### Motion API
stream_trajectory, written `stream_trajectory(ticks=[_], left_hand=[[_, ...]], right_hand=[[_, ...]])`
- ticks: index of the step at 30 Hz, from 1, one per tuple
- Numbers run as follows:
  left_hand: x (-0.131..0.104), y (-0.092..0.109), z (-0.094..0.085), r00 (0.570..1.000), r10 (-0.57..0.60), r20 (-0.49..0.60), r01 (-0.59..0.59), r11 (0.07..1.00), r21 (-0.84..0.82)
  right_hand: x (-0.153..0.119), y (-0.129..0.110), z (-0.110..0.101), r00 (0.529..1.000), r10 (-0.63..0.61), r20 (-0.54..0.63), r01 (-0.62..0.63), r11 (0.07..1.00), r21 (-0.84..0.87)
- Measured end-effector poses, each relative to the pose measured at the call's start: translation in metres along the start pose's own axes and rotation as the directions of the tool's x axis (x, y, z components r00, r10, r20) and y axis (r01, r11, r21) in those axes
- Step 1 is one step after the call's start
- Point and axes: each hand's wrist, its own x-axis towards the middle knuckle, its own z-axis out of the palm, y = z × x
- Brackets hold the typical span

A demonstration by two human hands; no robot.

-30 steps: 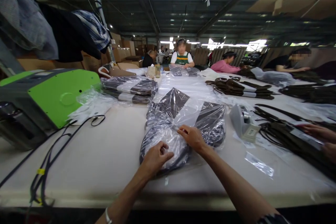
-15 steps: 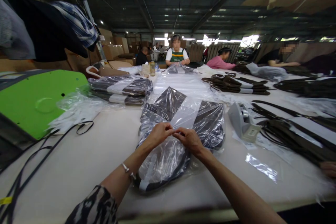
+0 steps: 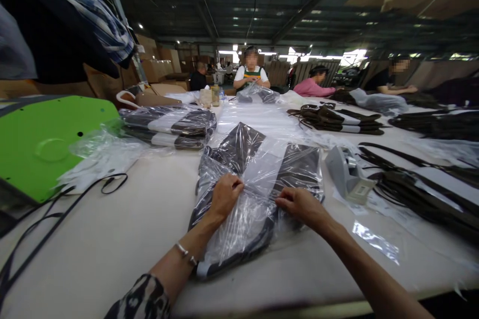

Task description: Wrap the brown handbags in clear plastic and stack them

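A long pale table (image 3: 123, 239) is carrying the work. Bagged dark pieces (image 3: 258, 184), black straps (image 3: 337, 122), a green machine (image 3: 45, 142) and a grey dispenser (image 3: 348, 174) are lying on it.

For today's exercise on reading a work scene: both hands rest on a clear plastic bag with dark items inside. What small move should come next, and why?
Probably slide the left hand and right hand further apart, pressing the plastic bag flat. The film between them looks wrinkled and puffed over the dark items, and both hands already lie on it on the table.
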Motion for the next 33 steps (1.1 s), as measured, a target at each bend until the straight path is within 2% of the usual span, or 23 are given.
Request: stream_trajectory(ticks=[3,9,14,19,22,24,26,28,31,33], left_hand=[[-0.001,0.005,-0.001,0.994,0.093,-0.048,-0.086,0.988,0.128],[0.008,0.012,-0.003,0.99,0.133,0.047,-0.14,0.969,0.203],[0.016,0.011,0.001,0.992,0.022,0.121,-0.041,0.986,0.159],[0.021,0.008,0.004,0.995,-0.037,0.093,0.022,0.986,0.163],[0.021,0.009,0.004,0.995,-0.049,0.087,0.036,0.988,0.147],[0.021,0.01,0.002,0.994,-0.058,0.096,0.045,0.99,0.13],[0.022,0.01,0.001,0.991,-0.071,0.11,0.058,0.991,0.117],[0.023,0.008,0.001,0.99,-0.079,0.12,0.066,0.991,0.113],[0.026,0.002,0.002,0.99,-0.077,0.121,0.064,0.992,0.108],[0.027,-0.001,0.004,0.989,-0.08,0.124,0.066,0.992,0.109]], right_hand=[[-0.01,0.006,0.006,0.993,0.039,-0.107,-0.051,0.993,-0.108],[-0.022,0.019,0.018,0.973,0.03,-0.23,-0.052,0.994,-0.092],[-0.034,0.028,0.023,0.957,0.0,-0.291,-0.026,0.996,-0.086],[-0.046,0.04,0.033,0.916,-0.079,-0.393,0.043,0.994,-0.099],[-0.053,0.051,0.03,0.888,-0.11,-0.446,0.101,0.994,-0.044],[-0.058,0.064,0.015,0.882,-0.057,-0.468,0.093,0.994,0.054],[-0.061,0.081,-0.01,0.862,0.065,-0.503,0.02,0.987,0.161],[-0.06,0.103,-0.043,0.786,0.225,-0.575,-0.097,0.965,0.244],[-0.048,0.141,-0.09,0.631,0.39,-0.671,-0.246,0.921,0.303],[-0.033,0.165,-0.111,0.6,0.441,-0.667,-0.315,0.897,0.31]])
